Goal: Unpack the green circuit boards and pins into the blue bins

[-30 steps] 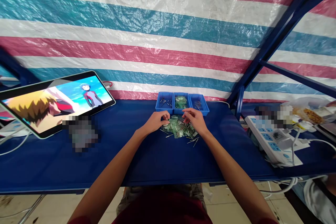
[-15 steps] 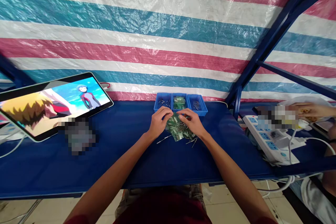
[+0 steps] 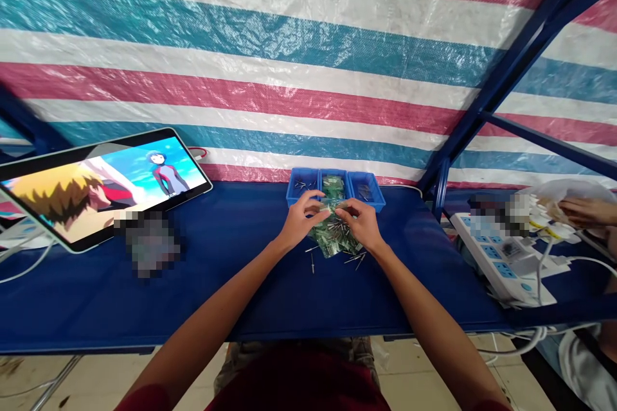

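My left hand (image 3: 299,221) and right hand (image 3: 364,223): hovering at flat, shiny green pieces (image 3: 330,246) | fingers curling, grip indiscernible | three blue plastic bins (image 3: 375,207) standing behind

Green pieces (image 3: 332,245): flat, glossy, heaped loosely under your hands (image 3: 303,221).
Metal pins (image 3: 313,263): thin, silvery, mixed into your heap, several lying loose on the counter (image 3: 270,295).
Blue bins (image 3: 372,206): three in a row beyond your heap, the middle holding green pieces.
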`<state>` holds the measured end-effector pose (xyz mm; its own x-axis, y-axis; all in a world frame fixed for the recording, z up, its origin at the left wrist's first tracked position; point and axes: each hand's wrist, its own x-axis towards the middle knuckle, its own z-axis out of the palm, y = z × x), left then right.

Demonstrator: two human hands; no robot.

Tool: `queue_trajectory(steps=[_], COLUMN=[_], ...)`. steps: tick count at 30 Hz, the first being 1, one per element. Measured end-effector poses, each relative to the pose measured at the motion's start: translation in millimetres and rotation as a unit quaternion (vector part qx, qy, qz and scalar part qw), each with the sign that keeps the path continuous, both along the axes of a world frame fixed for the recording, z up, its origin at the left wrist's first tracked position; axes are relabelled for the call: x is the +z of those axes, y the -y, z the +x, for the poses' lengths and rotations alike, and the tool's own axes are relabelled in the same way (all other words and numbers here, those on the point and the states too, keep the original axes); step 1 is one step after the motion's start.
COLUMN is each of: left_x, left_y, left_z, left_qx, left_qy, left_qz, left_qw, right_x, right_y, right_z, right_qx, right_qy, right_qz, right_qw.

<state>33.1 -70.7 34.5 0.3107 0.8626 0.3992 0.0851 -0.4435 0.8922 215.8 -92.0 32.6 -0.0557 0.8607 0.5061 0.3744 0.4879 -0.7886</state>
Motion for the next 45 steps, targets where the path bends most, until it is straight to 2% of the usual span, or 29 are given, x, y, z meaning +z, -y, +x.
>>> queue_trajectory(steps=[4, 7, 12, 14, 19, 22, 25, 29, 32, 37, 42, 45], left_x=[-1.3, 1.1, 3.1, 3.4, 5.9, 4.9, 3.5, 6.5, 9.0, 4.1, -0.9, 1.0], left_y=[1, 4, 7, 7, 8, 8, 7, 10, 12, 8, 5, 8], left_z=[0, 2, 2, 0, -2, -1, 1, 2, 1, -3, -1, 2], left_qx=[-0.013, -0.008, -0.023, -0.026, -0.001, 0.019, 0.022, 0.01, 0.009, 0.065, -0.02, -0.024], left_qy=[0.023, 0.073, 0.089, 0.071, -0.033, -0.057, -0.027, 0.036, 0.047, 0.047, 0.052, 0.074], left_qz=[-0.038, -0.057, -0.067, -0.063, 0.023, 0.052, 0.003, -0.099, -0.11, -0.047, -0.062, -0.094], left_qw=[0.999, 0.996, 0.993, 0.995, 0.999, 0.997, 0.999, 0.994, 0.993, 0.996, 0.997, 0.993], right_x=[-0.6, 4.1, 9.0, 7.6, 1.7, -0.1, 1.0, 4.8, 5.9, 3.3, -0.1, 2.1], right_y=[1, 4, 5, 4, 3, 5, 8, 10, 10, 5, 3, 5], right_z=[1, 2, 2, 2, -1, -4, -7, -9, -9, -7, -5, -3], right_qx=[0.003, 0.013, 0.007, -0.009, -0.031, -0.025, -0.017, 0.005, -0.002, -0.028, 0.014, 0.016], right_qy=[-0.052, -0.076, 0.038, 0.056, 0.032, -0.008, -0.036, 0.05, 0.092, 0.018, -0.103, -0.09], right_qz=[-0.023, 0.004, 0.119, 0.135, 0.065, 0.031, 0.025, 0.12, 0.154, 0.053, -0.041, -0.018], right_qw=[0.998, 0.997, 0.992, 0.989, 0.997, 0.999, 0.999, 0.991, 0.984, 0.998, 0.994, 0.996])
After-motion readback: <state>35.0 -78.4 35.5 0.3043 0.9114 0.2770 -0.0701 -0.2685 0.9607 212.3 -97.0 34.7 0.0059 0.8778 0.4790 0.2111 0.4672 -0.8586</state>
